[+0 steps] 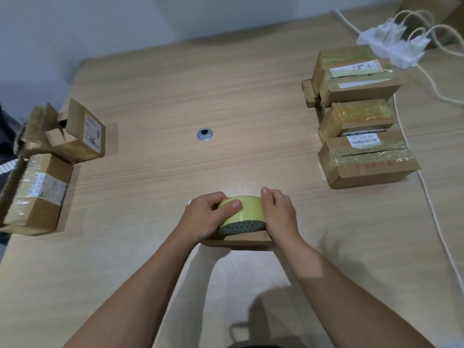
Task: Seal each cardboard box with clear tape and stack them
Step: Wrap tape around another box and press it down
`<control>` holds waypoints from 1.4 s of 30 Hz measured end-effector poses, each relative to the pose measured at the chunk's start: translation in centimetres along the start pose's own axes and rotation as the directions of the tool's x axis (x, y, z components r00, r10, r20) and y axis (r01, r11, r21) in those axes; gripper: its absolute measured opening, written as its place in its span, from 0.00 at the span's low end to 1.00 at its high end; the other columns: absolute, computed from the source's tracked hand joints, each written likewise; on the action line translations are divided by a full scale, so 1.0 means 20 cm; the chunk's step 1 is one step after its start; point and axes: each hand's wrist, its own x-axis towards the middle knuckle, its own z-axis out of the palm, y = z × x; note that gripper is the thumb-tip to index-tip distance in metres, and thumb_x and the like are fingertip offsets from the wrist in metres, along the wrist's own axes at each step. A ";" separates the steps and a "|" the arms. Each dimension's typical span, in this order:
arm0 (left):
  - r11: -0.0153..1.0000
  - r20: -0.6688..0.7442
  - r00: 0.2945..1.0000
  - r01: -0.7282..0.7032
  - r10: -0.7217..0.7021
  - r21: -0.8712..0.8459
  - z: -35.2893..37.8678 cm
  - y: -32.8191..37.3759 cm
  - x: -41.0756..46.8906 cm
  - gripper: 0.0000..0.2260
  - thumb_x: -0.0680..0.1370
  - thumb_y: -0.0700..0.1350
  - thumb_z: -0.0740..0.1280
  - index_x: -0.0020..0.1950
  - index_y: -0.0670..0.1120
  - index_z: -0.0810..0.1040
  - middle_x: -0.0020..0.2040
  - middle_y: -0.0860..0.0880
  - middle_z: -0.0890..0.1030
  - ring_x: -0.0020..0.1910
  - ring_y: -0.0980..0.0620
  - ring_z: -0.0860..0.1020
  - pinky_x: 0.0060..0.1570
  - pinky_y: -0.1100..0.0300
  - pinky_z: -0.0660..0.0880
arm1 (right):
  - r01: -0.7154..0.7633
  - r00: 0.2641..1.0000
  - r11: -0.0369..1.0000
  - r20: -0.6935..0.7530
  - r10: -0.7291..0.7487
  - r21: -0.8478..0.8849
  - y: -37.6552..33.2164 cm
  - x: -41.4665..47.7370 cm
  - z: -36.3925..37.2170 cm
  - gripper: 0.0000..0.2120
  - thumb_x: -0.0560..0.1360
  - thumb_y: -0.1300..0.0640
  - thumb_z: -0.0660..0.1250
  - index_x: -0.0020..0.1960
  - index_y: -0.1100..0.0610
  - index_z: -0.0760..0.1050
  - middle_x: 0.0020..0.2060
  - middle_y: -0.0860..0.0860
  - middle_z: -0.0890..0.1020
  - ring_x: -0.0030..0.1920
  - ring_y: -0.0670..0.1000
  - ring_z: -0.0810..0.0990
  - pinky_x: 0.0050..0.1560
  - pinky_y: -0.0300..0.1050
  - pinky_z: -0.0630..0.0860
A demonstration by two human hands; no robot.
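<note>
At the left edge of the pale wood-grain tabletop (175,84) lies a brown cardboard box wrapped in glossy tape (37,194). Just behind it sits a second brown cardboard box with its flaps standing open (75,136). Toward the middle, a small round metal grommet (204,134) is set into the surface.

Near the front centre, the left hand (208,217) grips a roll of yellowish clear packing tape (242,212). Its thumb is pressed on the roll's outer band and its fingers are curled round the left side. The roll stands on edge on top of a small flat brown cardboard box (246,238), which rests on the tabletop. The right hand (278,212) holds the roll's right side, with its fingers curled over the top.

Well to the right is a group of tape-sealed brown cardboard boxes (359,121), some resting on others. Behind them lies a white power strip with plugged-in adapters (391,43), and white cables (431,197) trail along the right edge.
</note>
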 end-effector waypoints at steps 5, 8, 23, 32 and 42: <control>0.996 0.016 1.000 -0.007 0.005 0.086 0.01 -0.02 0.00 0.20 0.68 0.72 0.61 0.35 0.56 0.75 0.28 0.59 0.72 0.33 0.61 0.71 0.52 0.48 0.65 | 0.015 1.000 0.998 -0.004 -0.016 -0.055 0.01 0.01 0.03 0.20 0.81 0.37 0.55 0.40 0.48 0.74 0.41 0.48 0.79 0.45 0.52 0.78 0.49 0.54 0.75; 0.999 0.056 0.998 -0.027 0.025 0.024 -0.01 -0.04 -0.01 0.17 0.68 0.71 0.63 0.36 0.58 0.76 0.30 0.58 0.74 0.33 0.60 0.73 0.52 0.49 0.66 | 0.054 0.999 0.989 -0.003 -0.055 -0.137 -0.01 0.02 0.02 0.22 0.83 0.39 0.55 0.36 0.50 0.70 0.37 0.49 0.78 0.42 0.54 0.77 0.43 0.51 0.72; 0.966 0.005 0.996 -0.084 0.085 0.246 -0.24 0.02 -0.02 0.18 0.61 0.64 0.76 0.35 0.53 0.74 0.28 0.59 0.75 0.29 0.61 0.71 0.30 0.66 0.66 | 0.133 0.991 0.899 0.044 -0.126 -0.416 -0.04 0.00 -0.01 0.19 0.86 0.44 0.48 0.45 0.53 0.69 0.39 0.46 0.73 0.43 0.54 0.73 0.45 0.48 0.66; 0.824 0.001 0.992 -0.103 0.123 0.557 -0.30 0.05 -0.01 0.26 0.61 0.74 0.64 0.35 0.51 0.75 0.33 0.50 0.78 0.34 0.53 0.75 0.34 0.57 0.66 | 0.140 0.990 0.884 0.043 -0.135 -0.447 -0.05 0.00 0.00 0.19 0.86 0.45 0.47 0.47 0.53 0.70 0.40 0.47 0.73 0.43 0.54 0.72 0.44 0.47 0.65; 0.983 0.032 0.999 -0.011 0.017 -0.185 -0.29 -0.19 -0.06 0.24 0.64 0.70 0.72 0.29 0.51 0.72 0.31 0.53 0.68 0.32 0.55 0.67 0.36 0.60 0.63 | 0.167 0.984 0.847 0.028 -0.177 -0.504 -0.06 0.00 0.01 0.22 0.86 0.47 0.47 0.53 0.59 0.74 0.42 0.49 0.74 0.42 0.54 0.73 0.43 0.47 0.66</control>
